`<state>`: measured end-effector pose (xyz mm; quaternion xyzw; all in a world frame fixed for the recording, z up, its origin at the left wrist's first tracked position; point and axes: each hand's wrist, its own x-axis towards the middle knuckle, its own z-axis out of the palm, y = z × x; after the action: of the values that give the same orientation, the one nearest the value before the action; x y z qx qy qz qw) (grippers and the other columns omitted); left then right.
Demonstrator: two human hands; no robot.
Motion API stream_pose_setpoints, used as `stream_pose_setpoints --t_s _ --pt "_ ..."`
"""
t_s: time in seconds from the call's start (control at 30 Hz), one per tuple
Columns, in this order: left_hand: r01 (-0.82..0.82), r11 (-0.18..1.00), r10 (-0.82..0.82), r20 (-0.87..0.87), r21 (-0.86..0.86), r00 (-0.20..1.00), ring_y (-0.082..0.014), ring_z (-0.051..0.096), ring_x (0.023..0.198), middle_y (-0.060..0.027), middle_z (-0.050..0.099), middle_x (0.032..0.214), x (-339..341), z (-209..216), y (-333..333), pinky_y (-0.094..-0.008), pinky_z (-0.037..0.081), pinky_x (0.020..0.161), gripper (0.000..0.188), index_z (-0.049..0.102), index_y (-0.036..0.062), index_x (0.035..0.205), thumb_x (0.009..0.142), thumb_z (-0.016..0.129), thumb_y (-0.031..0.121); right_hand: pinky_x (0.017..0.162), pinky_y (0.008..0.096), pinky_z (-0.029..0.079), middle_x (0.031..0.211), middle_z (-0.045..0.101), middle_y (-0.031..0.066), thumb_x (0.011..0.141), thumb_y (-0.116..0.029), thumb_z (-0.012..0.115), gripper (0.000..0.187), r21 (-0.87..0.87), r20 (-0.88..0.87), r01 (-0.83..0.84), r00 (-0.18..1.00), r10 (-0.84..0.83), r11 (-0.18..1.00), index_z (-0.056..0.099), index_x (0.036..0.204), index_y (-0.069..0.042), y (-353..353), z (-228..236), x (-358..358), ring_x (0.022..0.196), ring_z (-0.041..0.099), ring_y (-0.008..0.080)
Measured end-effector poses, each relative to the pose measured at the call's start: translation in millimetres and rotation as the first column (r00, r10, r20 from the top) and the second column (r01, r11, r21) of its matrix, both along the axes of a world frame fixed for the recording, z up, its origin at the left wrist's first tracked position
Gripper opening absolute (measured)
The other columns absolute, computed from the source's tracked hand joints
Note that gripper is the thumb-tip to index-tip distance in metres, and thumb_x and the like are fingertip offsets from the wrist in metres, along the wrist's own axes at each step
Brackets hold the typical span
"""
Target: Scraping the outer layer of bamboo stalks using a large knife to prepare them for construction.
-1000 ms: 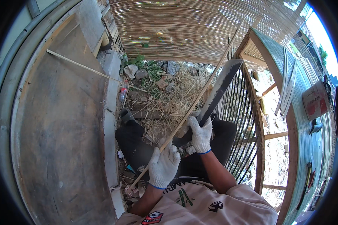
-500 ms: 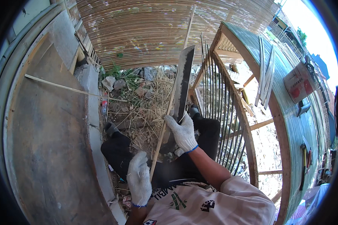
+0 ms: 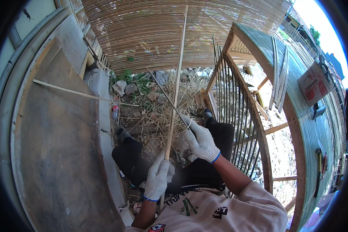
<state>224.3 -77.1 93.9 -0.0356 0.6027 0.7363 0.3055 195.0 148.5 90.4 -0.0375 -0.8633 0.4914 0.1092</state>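
My left hand, in a white knitted glove, is closed around the lower part of a long pale bamboo strip. The strip rises away from me toward the woven screen, and its lower end passes under my left wrist. In my right hand, also gloved, is a machete, gripped by the handle end. Its blade shows almost edge-on as a thin dark line slanting up to the left. Blade and strip cross just ahead of my right hand; whether they touch I cannot tell. The fingers hide the handle.
Leaning at the left is a large brown board with another thin strip across it. Shavings and stones litter the ground between my feet. To the right stands a slatted wooden frame, with loose strips and a bucket on top.
The machete has turned from broadside to edge-on, its tip swinging left across the strip. My left hand has moved up and right and closed on the strip, which now stands more upright.
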Motion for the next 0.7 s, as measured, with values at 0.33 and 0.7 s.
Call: stream_pose_setpoints --t_s 0.33,0.7 --pt "-0.042 0.997 0.041 0.023 0.058 0.999 -0.0036 0.042 0.054 0.0011 0.057 0.079 -14 0 -4 -0.0217 0.036 0.048 0.043 0.053 0.0100 0.153 0.112 0.045 0.020 0.066 0.0474 0.056 0.091 0.065 0.0143 0.101 -0.042 0.065 0.066 0.503 0.245 -0.434 0.901 0.358 0.748 0.045 0.161 -0.023 -13 33 12 0.080 0.070 0.0340" --pt "-0.009 0.996 0.004 0.053 0.086 0.999 -0.0050 0.041 0.054 0.0035 0.047 0.073 -16 5 -12 -0.0225 0.034 0.047 0.032 0.058 0.0086 0.140 0.113 0.046 0.021 0.061 0.0463 0.055 0.086 0.064 0.0137 0.105 -0.046 0.059 0.057 0.574 0.218 -0.464 0.881 0.420 0.675 0.049 0.158 -0.027 -17 35 4 0.073 0.069 0.0331"
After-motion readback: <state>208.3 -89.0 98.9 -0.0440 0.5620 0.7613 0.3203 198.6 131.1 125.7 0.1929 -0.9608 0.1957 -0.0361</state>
